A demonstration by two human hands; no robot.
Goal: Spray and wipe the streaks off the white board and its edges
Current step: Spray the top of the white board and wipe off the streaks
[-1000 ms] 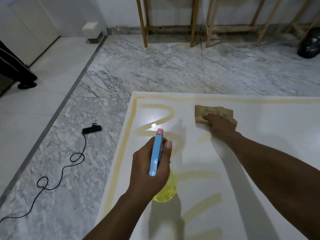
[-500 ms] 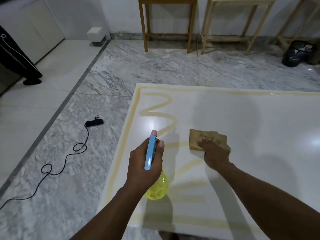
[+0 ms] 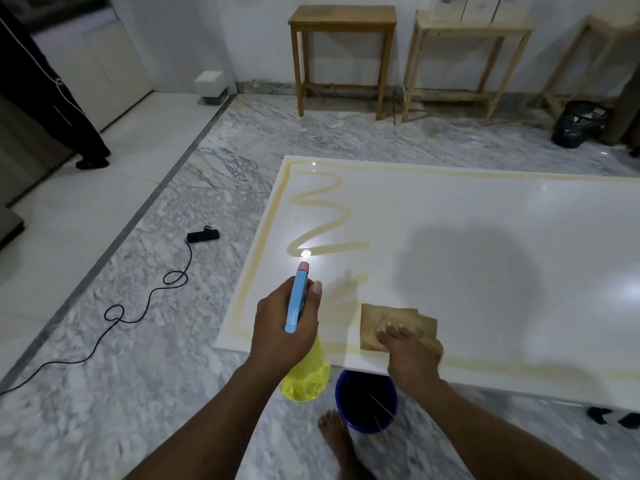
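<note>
Partly hidden bucket (image 3: 367,403), board (image 3: 485,254) cropped right

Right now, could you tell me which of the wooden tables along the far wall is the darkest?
The leftmost wooden table: its brown top and legs are clearly darker than the two pale, unfinished-looking tables right of it.

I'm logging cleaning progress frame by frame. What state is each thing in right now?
White board: lying flat, yellowish streaks along its edges and a zigzag at its left end.
Cloth: pressed flat on the board near its front edge.
Right hand: fingers spread on the cloth.
Spray bottle: held above the board's corner, nozzle pointing away.
Left hand: closed round the bottle.
Blue bucket: upright on the floor, partly under the board.
</note>
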